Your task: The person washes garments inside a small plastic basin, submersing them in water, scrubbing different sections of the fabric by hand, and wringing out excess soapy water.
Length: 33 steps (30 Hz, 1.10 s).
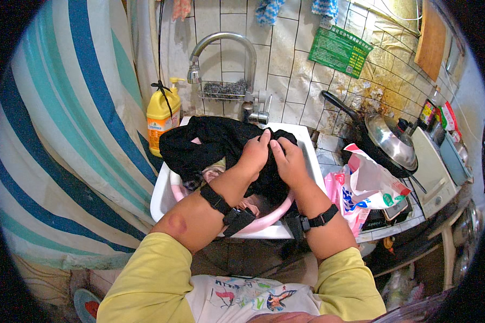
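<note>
A black garment (214, 137) lies bunched over a pink basin (270, 218) set in the white sink (315, 161). Both hands grip the dark cloth near the sink's back right, close together with thumbs pointing forward. My left hand (256, 151) pinches one part of it. Just to the right, my right hand (287, 157) holds another part of the same cloth. Beneath the forearms, lighter cloth (214, 171) shows in the basin. The fingertips are partly hidden by the hands and the fabric.
Behind the sink rises a chrome faucet (252, 60), with a wire rack (222, 96) beside it. A yellow pump bottle (161, 117) stands at the left, near a striped curtain (64, 133). To the right are an open plastic package (367, 181) and a lidded wok (390, 141).
</note>
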Available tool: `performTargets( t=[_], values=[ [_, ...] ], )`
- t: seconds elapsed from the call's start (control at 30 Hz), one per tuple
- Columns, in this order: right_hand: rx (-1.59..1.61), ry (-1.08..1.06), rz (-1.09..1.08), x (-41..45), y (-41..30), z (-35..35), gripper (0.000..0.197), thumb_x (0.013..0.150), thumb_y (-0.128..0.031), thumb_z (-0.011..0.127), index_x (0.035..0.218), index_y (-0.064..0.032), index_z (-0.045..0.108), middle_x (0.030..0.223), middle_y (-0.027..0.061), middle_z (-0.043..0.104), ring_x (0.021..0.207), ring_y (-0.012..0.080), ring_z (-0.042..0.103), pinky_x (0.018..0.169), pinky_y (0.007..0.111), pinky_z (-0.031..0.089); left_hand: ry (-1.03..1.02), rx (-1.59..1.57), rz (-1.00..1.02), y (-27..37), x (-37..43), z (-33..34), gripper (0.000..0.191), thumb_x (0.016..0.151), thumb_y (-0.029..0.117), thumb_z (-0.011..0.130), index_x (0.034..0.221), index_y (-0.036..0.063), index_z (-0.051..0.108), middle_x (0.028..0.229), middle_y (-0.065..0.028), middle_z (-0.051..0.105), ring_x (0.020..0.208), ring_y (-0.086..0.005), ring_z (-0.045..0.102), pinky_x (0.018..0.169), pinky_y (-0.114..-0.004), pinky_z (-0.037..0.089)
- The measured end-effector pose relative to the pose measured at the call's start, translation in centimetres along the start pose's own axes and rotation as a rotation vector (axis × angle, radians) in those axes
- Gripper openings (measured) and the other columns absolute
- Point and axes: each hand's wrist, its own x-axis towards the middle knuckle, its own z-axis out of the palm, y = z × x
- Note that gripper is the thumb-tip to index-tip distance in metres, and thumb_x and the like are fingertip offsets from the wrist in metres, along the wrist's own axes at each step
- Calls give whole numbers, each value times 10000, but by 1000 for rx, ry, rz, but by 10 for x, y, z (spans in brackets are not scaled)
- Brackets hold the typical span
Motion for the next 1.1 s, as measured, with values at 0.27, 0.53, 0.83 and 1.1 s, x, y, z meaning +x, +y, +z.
performTargets(
  t=[0.27,0.53,0.83,1.1],
  values=[
    [31,116,52,9,32,3,369,968,-318,469,904,26,587,793,279,569,742,468,540,673,463,440,-8,-2,-54,18,-25,18,512,949,407,444,1115,-49,609,1013,-173,654,920,-250,593,803,-371,445],
    [36,-49,-52,0,3,-3,359,959,-309,487,890,32,577,769,267,571,704,425,564,648,428,448,-69,-188,-51,10,-12,0,516,934,416,462,1081,-58,606,967,-152,639,891,-223,569,801,-361,436],
    [61,35,38,6,28,2,361,965,-311,482,879,27,576,764,268,556,686,440,527,643,446,435,-6,68,-37,1,-9,11,538,929,415,435,1103,-67,599,1006,-227,642,915,-297,606,792,-401,458],
    [100,67,5,7,24,2,358,970,-310,477,895,23,583,782,277,563,708,448,543,647,444,440,13,-4,54,6,-13,13,516,940,411,444,1033,-64,624,922,-213,653,852,-251,601,768,-377,458]
  ],
)
